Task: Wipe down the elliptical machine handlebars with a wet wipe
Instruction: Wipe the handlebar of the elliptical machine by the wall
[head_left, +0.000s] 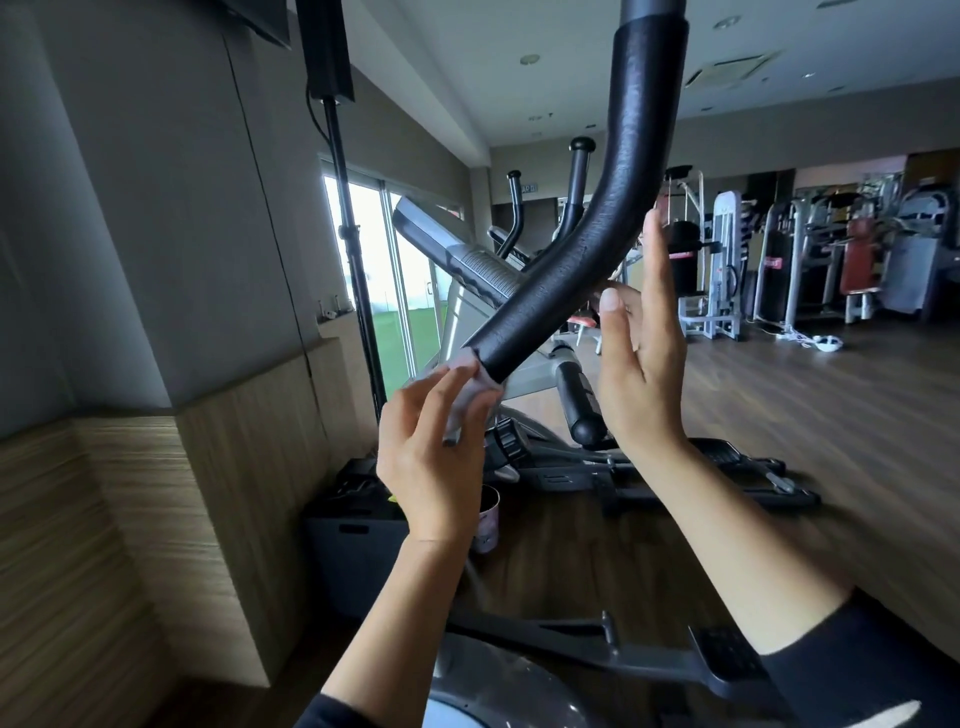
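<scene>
A thick black foam-covered handlebar (587, 249) of the elliptical curves down from the top of the view to a lower end at centre left. My left hand (436, 457) pinches a pale wet wipe (470, 389) wrapped round the bar just below the foam's lower end. My right hand (639, 343) is raised beside the bar's right side, fingers straight and spread, holding nothing and just off the foam. The elliptical's console (457, 254) shows behind the bar.
The elliptical's pedals and frame (675, 478) lie low ahead. A black tripod pole (358, 270) stands at the left by the wall. A small cup (488, 519) and a dark box (353, 525) sit on the wooden floor. Weight machines (727, 260) fill the far right.
</scene>
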